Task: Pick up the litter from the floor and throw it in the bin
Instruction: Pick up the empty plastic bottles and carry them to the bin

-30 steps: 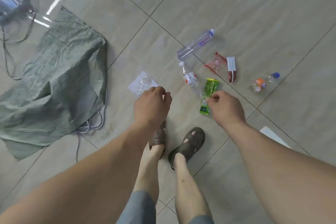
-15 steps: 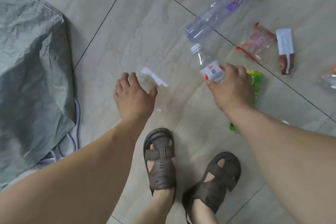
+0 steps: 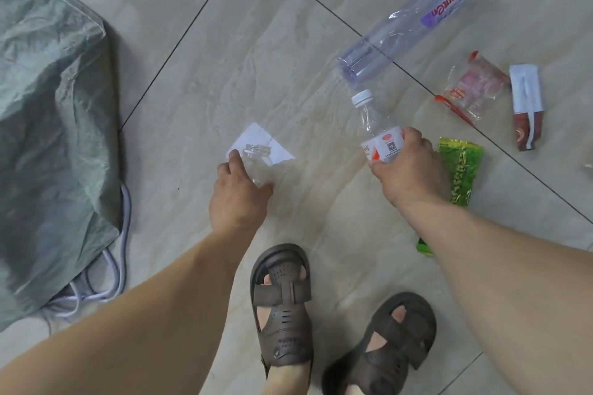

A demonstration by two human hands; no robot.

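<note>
Reaching down near the middle of the frame, the left hand (image 3: pixel 239 199) wraps its fingers around a clear jar (image 3: pixel 256 160) with no lid. A white paper (image 3: pixel 260 139) lies on the floor (image 3: pixel 256 42) under the jar. To the right, the right hand (image 3: pixel 407 170) is closed around a small bottle (image 3: pixel 377 128) with a white cap. A big bottle (image 3: pixel 407 27) lies at the upper right, just beside that cap. A green wrapper (image 3: pixel 462 167) lies under the right hand. A clear wrapper (image 3: pixel 471 86) and a white packet (image 3: pixel 526 102) lie at the right edge. A gray sack (image 3: pixel 48 138) fills the left side.
</note>
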